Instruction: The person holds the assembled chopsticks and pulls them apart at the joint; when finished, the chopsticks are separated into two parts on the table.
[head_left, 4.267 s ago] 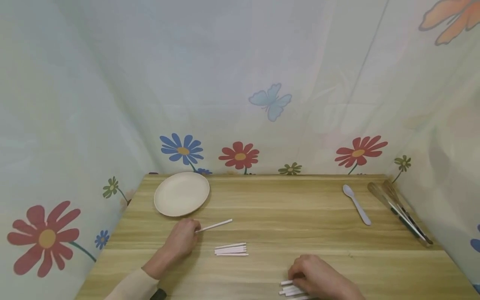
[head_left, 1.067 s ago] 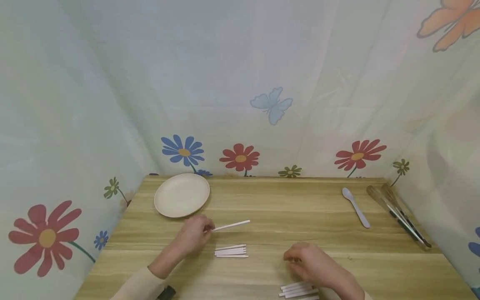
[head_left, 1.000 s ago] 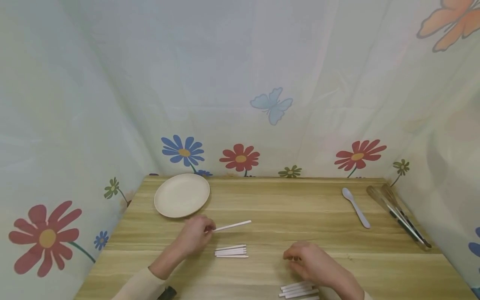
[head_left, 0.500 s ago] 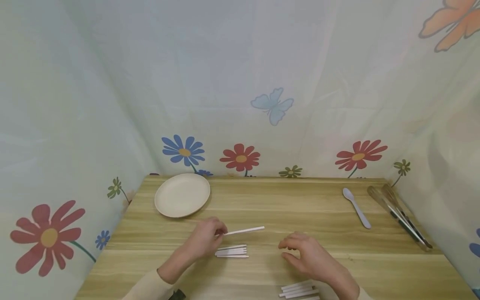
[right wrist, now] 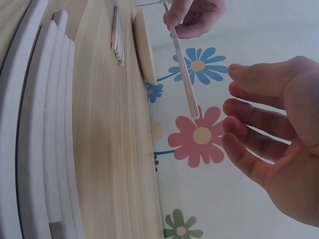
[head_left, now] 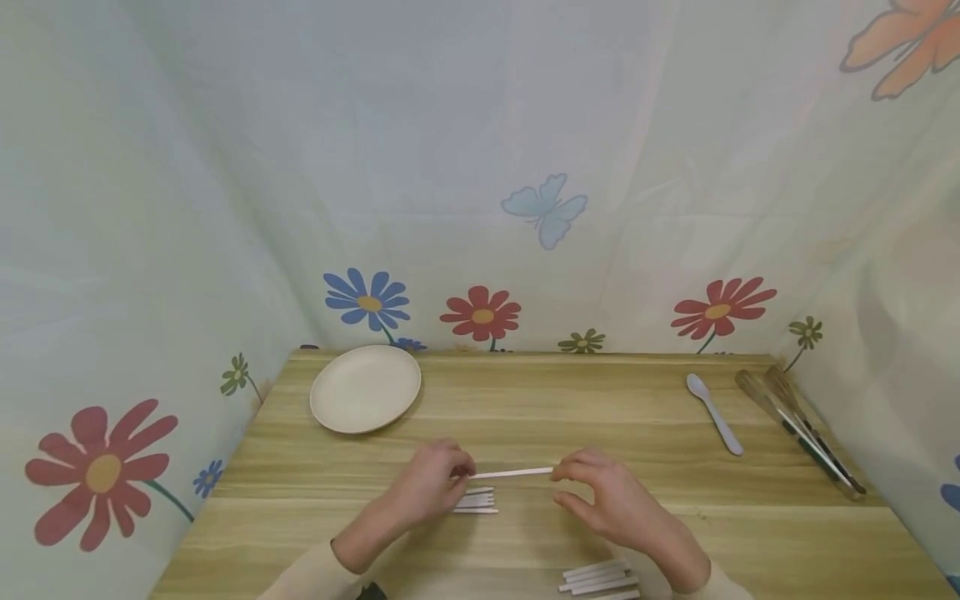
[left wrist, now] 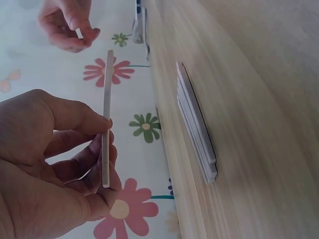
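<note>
My left hand pinches a thin, flat-sided white stick near one end, between thumb and fingers. Raised above the table, the stick points toward my right hand. In the right wrist view, a gap separates the stick's free end from the relaxed, spread fingers, which hold nothing. Beneath my left hand lies a small bunch of similar white sticks, partly hidden in the head view but plain in the left wrist view. A second bunch of white sticks lies below my right hand, near the front.
A round cream plate sits at the table's back left. At the right are a pale spoon and some brushes with dark and light handles. A flowered curtain surrounds the wooden table at back and sides.
My left hand has carried the stick rightward and slightly nearer. My right hand has left the front bunch, moved up and spread its fingers near the stick's free end.
</note>
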`<action>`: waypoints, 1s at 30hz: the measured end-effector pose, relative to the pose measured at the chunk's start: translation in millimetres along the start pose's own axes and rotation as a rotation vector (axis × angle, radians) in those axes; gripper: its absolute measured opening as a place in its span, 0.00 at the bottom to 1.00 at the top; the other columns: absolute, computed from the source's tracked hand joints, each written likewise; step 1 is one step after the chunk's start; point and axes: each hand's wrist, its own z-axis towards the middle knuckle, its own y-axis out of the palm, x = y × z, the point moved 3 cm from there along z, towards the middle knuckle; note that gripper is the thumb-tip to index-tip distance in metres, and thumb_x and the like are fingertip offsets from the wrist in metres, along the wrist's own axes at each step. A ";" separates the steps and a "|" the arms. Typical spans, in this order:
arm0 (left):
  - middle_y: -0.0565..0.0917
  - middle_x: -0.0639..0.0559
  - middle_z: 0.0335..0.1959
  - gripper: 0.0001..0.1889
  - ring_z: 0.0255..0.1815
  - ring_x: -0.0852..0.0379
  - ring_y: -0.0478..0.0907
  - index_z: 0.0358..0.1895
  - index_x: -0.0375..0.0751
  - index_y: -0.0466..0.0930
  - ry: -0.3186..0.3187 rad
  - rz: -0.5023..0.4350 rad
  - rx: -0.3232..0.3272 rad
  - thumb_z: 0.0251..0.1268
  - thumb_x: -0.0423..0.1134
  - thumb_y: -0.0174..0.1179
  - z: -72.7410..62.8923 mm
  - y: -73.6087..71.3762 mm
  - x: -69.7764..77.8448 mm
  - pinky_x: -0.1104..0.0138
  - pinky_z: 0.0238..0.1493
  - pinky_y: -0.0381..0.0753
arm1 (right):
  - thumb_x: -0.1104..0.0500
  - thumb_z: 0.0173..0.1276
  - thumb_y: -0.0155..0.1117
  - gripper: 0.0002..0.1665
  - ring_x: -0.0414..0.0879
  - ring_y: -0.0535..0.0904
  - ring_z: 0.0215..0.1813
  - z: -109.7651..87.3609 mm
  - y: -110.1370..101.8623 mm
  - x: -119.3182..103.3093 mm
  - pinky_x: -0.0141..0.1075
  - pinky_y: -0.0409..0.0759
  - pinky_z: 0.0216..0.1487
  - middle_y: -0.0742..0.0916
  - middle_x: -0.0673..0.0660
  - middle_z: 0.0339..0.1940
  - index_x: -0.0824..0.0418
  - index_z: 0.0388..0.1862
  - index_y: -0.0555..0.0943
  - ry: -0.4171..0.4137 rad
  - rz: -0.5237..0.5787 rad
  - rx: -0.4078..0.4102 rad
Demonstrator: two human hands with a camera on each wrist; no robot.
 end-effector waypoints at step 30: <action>0.79 0.59 0.27 0.06 0.31 0.67 0.73 0.32 0.43 0.86 0.068 -0.049 -0.005 0.51 0.29 0.65 -4.3 10.2 26.6 0.75 0.35 0.76 | 0.60 0.57 0.73 0.11 0.40 0.81 0.42 10.4 20.4 -6.4 0.33 0.81 0.43 0.87 0.46 0.38 0.56 0.40 0.85 -0.054 0.049 -0.127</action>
